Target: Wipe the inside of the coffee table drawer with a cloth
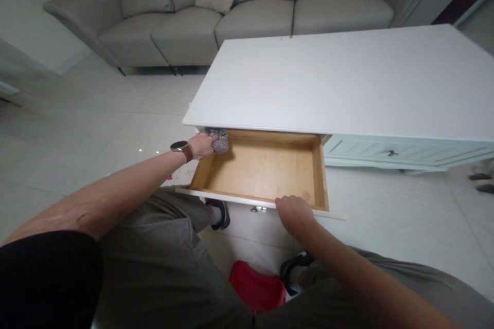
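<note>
A wooden drawer (262,164) is pulled out from the white coffee table (328,82), and its inside shows bare light wood. At the drawer's left side, near the back, my left hand (203,145) is closed on a grey patterned cloth (221,145), which hangs just inside the left wall. My right hand (295,212) has its fingers wrapped over the top edge of the drawer front, right of the middle. Below that edge sticks out a small metal knob (254,209).
A grey sofa (254,20) stands behind the table. On the tiled floor between my feet lies a red plastic thing (258,288), partly hidden by my legs. A second drawer (386,151) in the table, to the right, is closed. Dark objects (482,182) lie at the far right.
</note>
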`<state>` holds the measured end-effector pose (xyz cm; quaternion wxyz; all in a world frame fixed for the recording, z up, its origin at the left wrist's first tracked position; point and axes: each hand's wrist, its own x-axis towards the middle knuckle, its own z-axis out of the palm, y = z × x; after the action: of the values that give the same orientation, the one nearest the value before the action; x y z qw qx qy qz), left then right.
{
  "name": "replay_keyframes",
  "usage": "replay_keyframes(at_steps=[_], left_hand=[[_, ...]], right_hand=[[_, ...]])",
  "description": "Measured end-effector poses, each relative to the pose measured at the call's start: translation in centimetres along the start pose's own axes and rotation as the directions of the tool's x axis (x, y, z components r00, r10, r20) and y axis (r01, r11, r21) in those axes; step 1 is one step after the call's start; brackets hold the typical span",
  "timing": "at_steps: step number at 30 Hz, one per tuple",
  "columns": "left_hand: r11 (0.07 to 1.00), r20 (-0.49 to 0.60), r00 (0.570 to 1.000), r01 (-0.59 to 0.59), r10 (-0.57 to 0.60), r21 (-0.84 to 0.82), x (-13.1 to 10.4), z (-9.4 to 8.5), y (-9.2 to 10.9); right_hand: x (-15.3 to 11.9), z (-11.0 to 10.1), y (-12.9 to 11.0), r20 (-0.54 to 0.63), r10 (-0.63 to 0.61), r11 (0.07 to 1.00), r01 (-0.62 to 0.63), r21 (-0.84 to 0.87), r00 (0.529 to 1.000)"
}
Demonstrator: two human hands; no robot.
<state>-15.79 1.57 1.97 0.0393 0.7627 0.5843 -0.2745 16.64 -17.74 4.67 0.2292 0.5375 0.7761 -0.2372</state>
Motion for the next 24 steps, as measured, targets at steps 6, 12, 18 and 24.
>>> replay_keyframes(at_steps=[6, 12, 18, 24], left_hand=[[1.000, -0.003, 1.000, -0.002, 0.002, -0.003, 0.03, 0.05, -0.02], [1.000, -0.003, 1.000, -0.002, 0.002, -0.001, 0.04, 0.01, -0.07], [1.000, -0.011, 1.000, -0.001, 0.001, -0.020, -0.05, -0.05, 0.01], [1.000, 0.005, 1.000, 0.001, -0.001, -0.026, -0.06, -0.10, 0.01]], right_hand=[[-0.05, -0.11, -0.03, 0.003, 0.000, 1.000, 0.000, 0.005, 1.000], [-0.07, -0.14, -0.01, -0.006, 0.003, 1.000, -0.003, 0.011, 1.000], [-0.15, -0.30, -0.10, 0.014, 0.013, 1.000, -0.013, 0.003, 1.000], [-0.19, -0.32, -0.08, 0.015, 0.009, 1.000, -0.009, 0.001, 1.000]])
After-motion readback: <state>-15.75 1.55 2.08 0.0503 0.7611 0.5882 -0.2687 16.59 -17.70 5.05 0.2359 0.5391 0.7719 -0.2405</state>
